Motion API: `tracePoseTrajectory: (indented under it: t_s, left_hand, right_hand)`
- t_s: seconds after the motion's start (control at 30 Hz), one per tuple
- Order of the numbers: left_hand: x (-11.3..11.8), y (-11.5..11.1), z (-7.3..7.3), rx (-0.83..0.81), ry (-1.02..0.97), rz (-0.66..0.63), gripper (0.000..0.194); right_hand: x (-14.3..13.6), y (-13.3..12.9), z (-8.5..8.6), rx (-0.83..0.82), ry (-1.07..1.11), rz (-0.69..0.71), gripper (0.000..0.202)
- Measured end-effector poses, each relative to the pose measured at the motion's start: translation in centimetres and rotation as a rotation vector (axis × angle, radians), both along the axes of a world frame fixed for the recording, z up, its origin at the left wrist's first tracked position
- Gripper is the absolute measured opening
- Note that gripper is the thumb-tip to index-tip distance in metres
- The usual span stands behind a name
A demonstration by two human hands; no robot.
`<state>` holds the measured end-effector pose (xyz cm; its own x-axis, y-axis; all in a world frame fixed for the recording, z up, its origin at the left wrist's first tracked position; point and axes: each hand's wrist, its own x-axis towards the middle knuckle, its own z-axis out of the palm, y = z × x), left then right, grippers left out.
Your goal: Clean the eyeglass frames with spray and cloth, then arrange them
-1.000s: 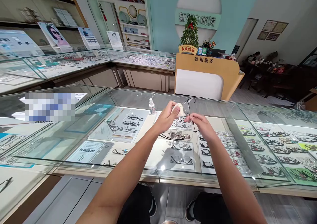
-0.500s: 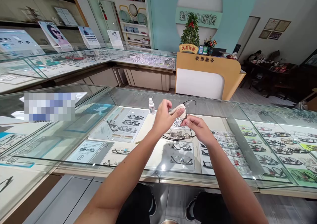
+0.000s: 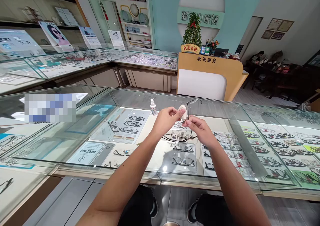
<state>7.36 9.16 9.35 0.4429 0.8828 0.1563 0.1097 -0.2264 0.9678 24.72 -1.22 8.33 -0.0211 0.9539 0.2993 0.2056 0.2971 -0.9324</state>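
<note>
Just between both hands (image 3: pixel 202 129), dark-framed glasses (image 3: pixel 188 112) with white cloth (image 3: pixel 184 107).

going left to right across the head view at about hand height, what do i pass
Blurred papers → grey panel under the glass → small white bottle → left hand → white cloth → right hand → rows of glasses in the right-hand case.

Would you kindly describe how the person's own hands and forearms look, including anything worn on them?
The left hand and right hand are ungloved, and I can make out no ring or watch. No sleeve shows on the left forearm, which bears a small spot, or on the right forearm.
</note>
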Motion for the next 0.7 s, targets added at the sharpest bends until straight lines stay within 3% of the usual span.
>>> tracePoseTrajectory:
  t_s: [0.13, 0.3, 0.5, 0.7]
  left_hand:
    - [0.6, -0.2, 0.1, -0.175, -0.165, -0.156, 0.064]
    - [1.3, -1.0, 0.2, -0.240, -0.358, -0.418, 0.059]
    - [1.7, -1.1, 0.0, -0.337, -0.526, -0.496, 0.051]
    - [1.5, -0.9, 0.3, -0.376, -0.532, -0.583, 0.049]
  right_hand:
    - [0.1, 0.3, -0.2, 0.005, -0.007, 0.003, 0.046]
    - [0.0, 0.5, -0.4, 0.006, -0.016, -0.004, 0.045]
    - [0.1, 0.4, -0.4, -0.053, 0.084, 0.029, 0.047]
    - [0.3, 0.2, -0.6, -0.120, 0.193, 0.086, 0.043]
